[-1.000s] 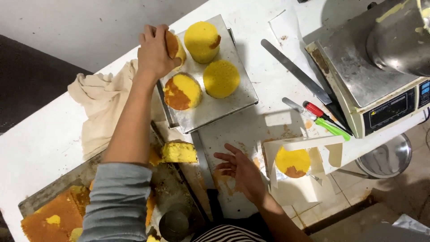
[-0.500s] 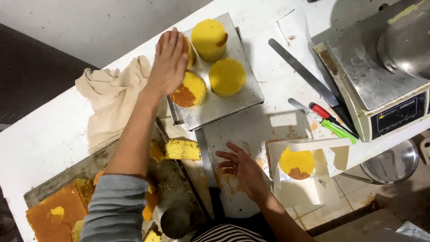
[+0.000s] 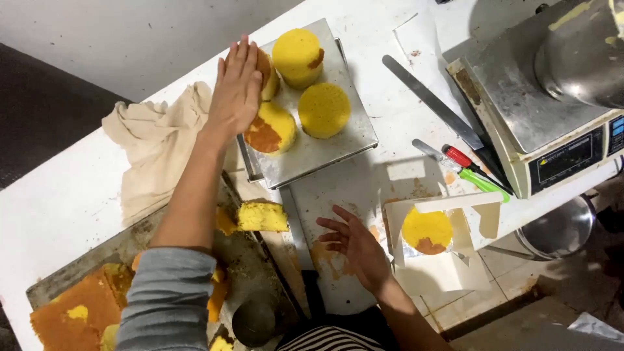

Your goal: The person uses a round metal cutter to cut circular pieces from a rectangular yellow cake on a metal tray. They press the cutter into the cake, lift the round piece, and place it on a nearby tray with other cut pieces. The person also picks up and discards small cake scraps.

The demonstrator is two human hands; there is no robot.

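My left hand [image 3: 237, 88] lies flat, fingers together, against the left side of the round yellow sponge cakes on a steel tray [image 3: 325, 156]. It touches a cake with a brown patch [image 3: 272, 129] and covers part of another. Two more yellow rounds [image 3: 299, 55] [image 3: 324, 109] sit on the tray, untouched. My right hand [image 3: 354, 244] hovers open, fingers spread, over a white board smeared with crumbs [image 3: 325, 273]. To its right, an open white box [image 3: 448, 247] holds one yellow cake round [image 3: 426, 229].
A beige cloth [image 3: 153, 146] lies left of the tray. A baking tray [image 3: 78, 305] with cut cake and a yellow offcut [image 3: 262, 216] is lower left. A long spatula [image 3: 432, 101], red and green tools [image 3: 471, 169], and a scale [image 3: 552, 130] stand at right.
My left hand has flattened and slid down the left side of the cakes, from gripping the top-left cake to pressing against two. The right hand has barely moved.
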